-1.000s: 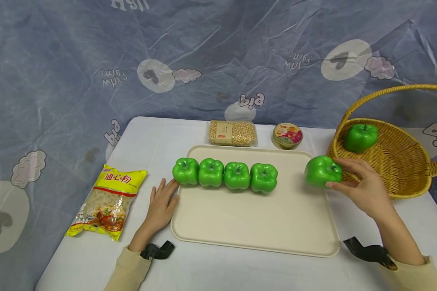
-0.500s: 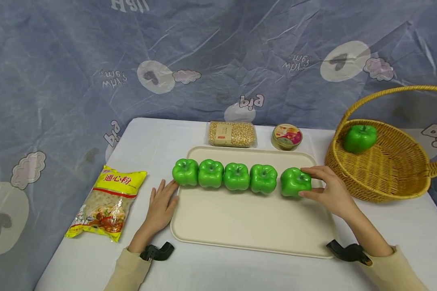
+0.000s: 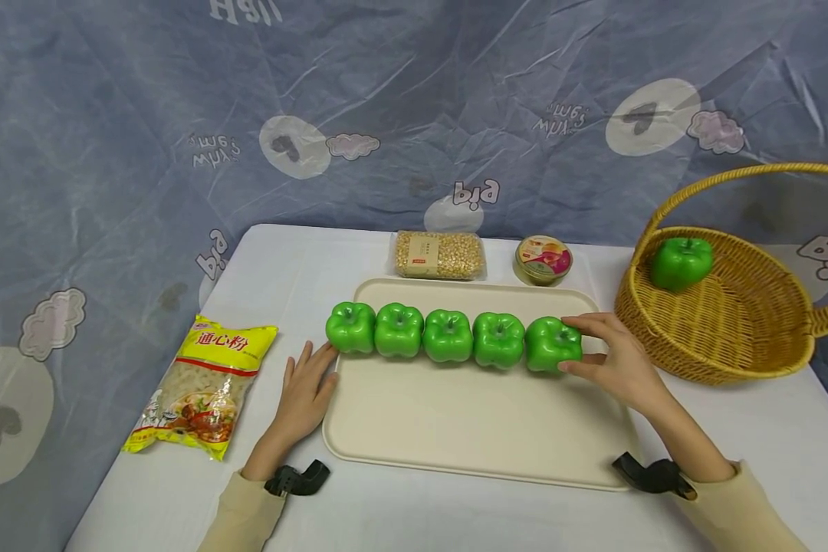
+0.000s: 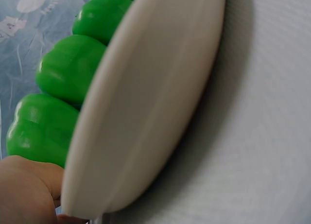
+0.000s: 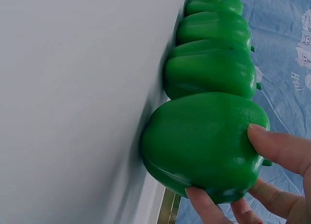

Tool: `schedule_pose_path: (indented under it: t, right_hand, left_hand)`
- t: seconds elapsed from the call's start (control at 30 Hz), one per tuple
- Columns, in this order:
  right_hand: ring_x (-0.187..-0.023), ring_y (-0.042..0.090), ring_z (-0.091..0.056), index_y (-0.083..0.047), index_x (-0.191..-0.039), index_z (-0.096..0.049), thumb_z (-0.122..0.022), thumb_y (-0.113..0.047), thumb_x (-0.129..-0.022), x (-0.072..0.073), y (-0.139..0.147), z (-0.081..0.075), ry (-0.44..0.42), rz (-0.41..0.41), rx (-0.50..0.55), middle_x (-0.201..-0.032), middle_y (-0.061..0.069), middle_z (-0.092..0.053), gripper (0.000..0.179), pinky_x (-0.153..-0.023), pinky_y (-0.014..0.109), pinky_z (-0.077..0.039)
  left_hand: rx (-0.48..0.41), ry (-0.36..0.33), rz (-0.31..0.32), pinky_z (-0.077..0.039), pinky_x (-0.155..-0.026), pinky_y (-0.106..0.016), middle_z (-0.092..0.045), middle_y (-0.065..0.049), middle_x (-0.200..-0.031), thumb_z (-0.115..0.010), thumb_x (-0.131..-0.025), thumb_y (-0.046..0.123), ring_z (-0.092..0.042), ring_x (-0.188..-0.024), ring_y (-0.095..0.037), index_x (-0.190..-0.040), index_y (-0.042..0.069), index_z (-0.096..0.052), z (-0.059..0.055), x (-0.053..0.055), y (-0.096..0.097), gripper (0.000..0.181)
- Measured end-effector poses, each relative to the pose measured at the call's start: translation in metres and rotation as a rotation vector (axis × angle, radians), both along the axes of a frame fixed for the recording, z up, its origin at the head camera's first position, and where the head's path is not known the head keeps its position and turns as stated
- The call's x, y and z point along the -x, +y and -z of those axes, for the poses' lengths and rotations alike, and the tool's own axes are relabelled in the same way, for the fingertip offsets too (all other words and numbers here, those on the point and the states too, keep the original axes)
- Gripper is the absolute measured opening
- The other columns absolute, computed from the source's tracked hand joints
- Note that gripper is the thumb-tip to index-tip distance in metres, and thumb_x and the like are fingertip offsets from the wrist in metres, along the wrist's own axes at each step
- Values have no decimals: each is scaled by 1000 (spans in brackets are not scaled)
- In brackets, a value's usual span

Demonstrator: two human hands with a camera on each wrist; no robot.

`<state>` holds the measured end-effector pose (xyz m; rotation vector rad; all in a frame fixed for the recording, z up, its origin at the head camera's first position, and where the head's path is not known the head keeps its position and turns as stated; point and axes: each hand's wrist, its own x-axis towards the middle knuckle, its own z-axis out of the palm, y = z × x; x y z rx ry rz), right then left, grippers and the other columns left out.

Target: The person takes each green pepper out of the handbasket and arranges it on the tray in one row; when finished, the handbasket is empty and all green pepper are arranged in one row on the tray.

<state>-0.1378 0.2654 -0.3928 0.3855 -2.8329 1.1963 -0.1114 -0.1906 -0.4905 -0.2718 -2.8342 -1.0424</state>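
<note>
Several green bell peppers [image 3: 448, 337] stand in a row across the cream tray [image 3: 476, 429], stems up. At the row's right end my right hand [image 3: 617, 360] holds one more green bell pepper [image 3: 549, 345] between thumb and fingers, right beside its neighbour. The right wrist view shows the thumb [image 5: 282, 148] near the stem of this bell pepper [image 5: 204, 144] and fingertips on its side. My left hand [image 3: 307, 391] lies with fingers extended at the tray's left edge, fingertips by the leftmost bell pepper [image 3: 351, 328]. In the left wrist view, part of that hand [image 4: 29, 187] shows beside the tray rim [image 4: 97, 112].
A wicker basket [image 3: 745, 314] with an arched handle stands at the right, one green bell pepper [image 3: 681, 263] inside. Behind the tray lie a pack of corn kernels [image 3: 441, 254] and a round tin [image 3: 543, 259]. A yellow pasta bag [image 3: 203, 383] lies at the left.
My right hand has carried the bell pepper left from beside the basket to the row's right end, setting it against its neighbour. My left hand has stayed in place.
</note>
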Motion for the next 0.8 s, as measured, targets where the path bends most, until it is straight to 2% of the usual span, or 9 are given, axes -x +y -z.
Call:
schedule_pose_path:
  t: [0.1, 0.23, 0.33, 0.47, 0.7, 0.8]
  right_hand:
    - [-111, 18, -51, 1, -132, -58, -85, -8, -73, 0, -1, 1, 6, 2, 3, -128, 18, -48, 65, -78, 19, -56]
    - [-108, -5, -44, 1, -131, -58, -85, -7, -73, 0, -2, 3, 8, 5, 19, -130, 17, -48, 65, -78, 18, -56]
    - [-108, -10, -41, 1, -131, -58, -85, -7, -73, -1, -2, 3, 6, -1, 30, -133, 17, -47, 65, -78, 19, -56]
    - [-111, -6, -41, 2, -132, -57, -85, -7, -73, -1, -2, 2, 3, -22, 37, -135, 18, -46, 66, -78, 21, -57]
    - [-117, 25, -48, 2, -134, -54, -83, -5, -74, 1, -3, 0, 16, -63, 21, -136, 18, -48, 67, -81, 41, -57]
    - [-117, 28, -49, 1, -134, -54, -83, -5, -74, 1, -3, -1, 26, -70, 20, -135, 18, -48, 67, -80, 41, -57]
  left_hand:
    - [0, 3, -2, 0, -114, -68, -39, -15, -154, -50, -98, 11, -16, -148, -45, -146, 9, -46, 1, 0, 0, 48]
    - [-1, 3, -2, 0, -114, -68, -39, -14, -155, -50, -98, 10, -16, -148, -44, -146, 11, -46, 3, 0, -1, 48]
    - [-1, 3, -1, 0, -114, -68, -39, -14, -155, -50, -98, 11, -16, -148, -45, -146, 11, -46, 3, 0, -1, 48]
    - [5, 1, -1, 0, -114, -67, -39, -14, -155, -50, -98, 11, -16, -148, -44, -146, 10, -46, 3, 0, -1, 48]
    - [3, 4, -1, 0, -114, -67, -39, -15, -154, -50, -98, 11, -16, -148, -45, -146, 9, -46, 1, 1, 0, 48]
    - [4, 6, -3, 0, -114, -67, -39, -15, -154, -50, -98, 11, -17, -148, -45, -146, 8, -46, 1, 1, 0, 48]
